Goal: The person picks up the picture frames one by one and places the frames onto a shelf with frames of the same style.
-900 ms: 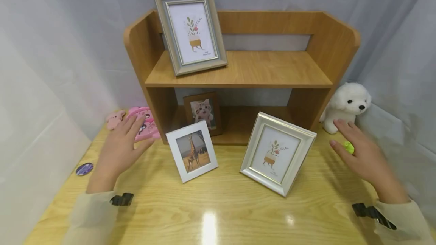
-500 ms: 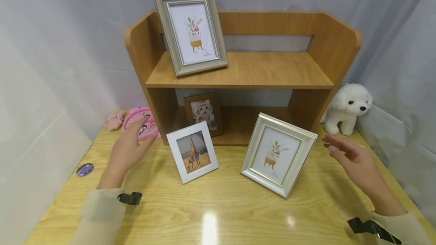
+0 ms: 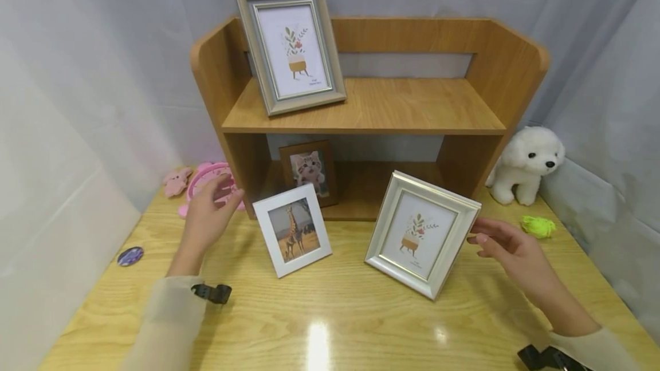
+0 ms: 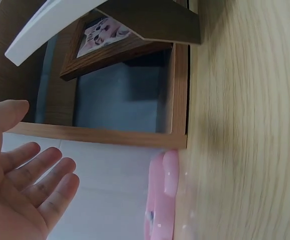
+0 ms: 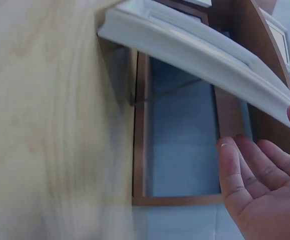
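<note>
A white picture frame with a giraffe photo leans on its stand on the table, left of centre. My left hand hovers to its left, fingers loosely bent and holding nothing. To the right stands a cream picture frame with a potted-plant print; its prop leg shows behind it in the right wrist view. Beside that frame's right edge is my right hand, fingers slightly bent and thumb apart. In the right wrist view the right hand has its palm near the cream frame; no grip on it shows.
A two-tier wooden shelf stands behind, bearing a grey-beige frame above and a brown kitten frame below. Pink clock-like item, pink plush and purple oval disc lie left; white toy dog and neon-yellow bundle lie right.
Both hands have moved inward. The right hand has come left to the cream frame's edge, uncovering the yellow bundle; the left hand has shifted right toward the giraffe frame. The frames have stayed put.
</note>
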The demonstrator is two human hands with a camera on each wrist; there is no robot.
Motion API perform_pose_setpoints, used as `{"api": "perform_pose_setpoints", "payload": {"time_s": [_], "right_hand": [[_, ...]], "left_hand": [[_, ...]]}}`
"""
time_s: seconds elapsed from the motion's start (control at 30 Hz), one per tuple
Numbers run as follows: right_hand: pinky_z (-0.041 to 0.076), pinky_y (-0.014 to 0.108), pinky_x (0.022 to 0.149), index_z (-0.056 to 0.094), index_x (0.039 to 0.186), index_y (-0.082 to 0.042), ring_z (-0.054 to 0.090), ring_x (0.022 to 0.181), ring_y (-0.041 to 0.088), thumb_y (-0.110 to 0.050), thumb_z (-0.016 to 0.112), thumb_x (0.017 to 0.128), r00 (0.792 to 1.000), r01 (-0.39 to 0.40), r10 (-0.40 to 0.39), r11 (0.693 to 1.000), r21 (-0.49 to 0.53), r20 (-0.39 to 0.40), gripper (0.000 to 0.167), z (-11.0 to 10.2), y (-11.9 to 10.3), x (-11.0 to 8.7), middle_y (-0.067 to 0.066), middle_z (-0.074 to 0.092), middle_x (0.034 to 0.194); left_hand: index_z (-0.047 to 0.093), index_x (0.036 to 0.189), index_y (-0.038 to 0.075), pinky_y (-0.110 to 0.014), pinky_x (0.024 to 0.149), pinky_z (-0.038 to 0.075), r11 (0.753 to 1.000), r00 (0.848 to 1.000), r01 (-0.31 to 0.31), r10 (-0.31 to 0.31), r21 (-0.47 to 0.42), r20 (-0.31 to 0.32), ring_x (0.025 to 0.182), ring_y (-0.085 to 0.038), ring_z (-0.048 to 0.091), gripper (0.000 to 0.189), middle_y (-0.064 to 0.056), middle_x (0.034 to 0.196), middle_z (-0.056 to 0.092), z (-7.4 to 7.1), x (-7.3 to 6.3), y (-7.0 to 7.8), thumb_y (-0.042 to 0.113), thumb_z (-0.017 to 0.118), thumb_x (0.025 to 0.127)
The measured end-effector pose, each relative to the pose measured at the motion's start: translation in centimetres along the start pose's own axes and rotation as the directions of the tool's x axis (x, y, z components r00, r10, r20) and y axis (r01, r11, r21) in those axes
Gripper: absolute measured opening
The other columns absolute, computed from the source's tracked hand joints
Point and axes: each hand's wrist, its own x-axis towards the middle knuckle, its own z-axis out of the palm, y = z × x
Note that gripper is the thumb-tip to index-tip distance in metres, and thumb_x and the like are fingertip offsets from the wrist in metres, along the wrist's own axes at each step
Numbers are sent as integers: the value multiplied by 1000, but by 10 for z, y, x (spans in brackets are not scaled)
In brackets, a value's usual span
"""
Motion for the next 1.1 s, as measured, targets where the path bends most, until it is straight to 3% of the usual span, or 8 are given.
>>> {"api": "perform_pose_setpoints", "payload": {"time_s": [0.37,0.6,0.8,1.1], "right_hand": [[59,26,72,50,127,17,67,90,5,-1,65,94,996,-76,76,997,4,-38,39,22,2,-2,-15,67,106],[60,29,73,57,122,11,67,90,8,-8,69,93,991,-133,133,991,-18,-24,36,32,6,-2,1,70,105],[59,27,75,61,118,8,68,88,10,-13,70,93,985,-173,173,984,-51,-15,34,39,8,-2,14,70,103],[59,26,74,60,118,11,69,87,11,-10,69,94,988,-157,157,988,-12,-13,33,44,10,-2,11,72,100]], "left_hand": [[50,141,3,-49,99,50,991,995,77,-83,-107,-51,118,-35,59,57,-19,135,57,10,7,0,34,65,96],[55,135,2,-45,98,51,983,987,118,-132,-142,-90,116,-33,60,49,-19,130,60,16,11,-2,31,66,97],[59,133,4,-41,98,51,963,971,192,-214,-187,-109,117,-31,60,47,-16,130,61,18,12,-4,33,66,96],[62,129,5,-32,91,55,952,958,223,-254,-211,-133,112,-27,63,42,-12,128,63,20,15,-6,32,66,96]]}}
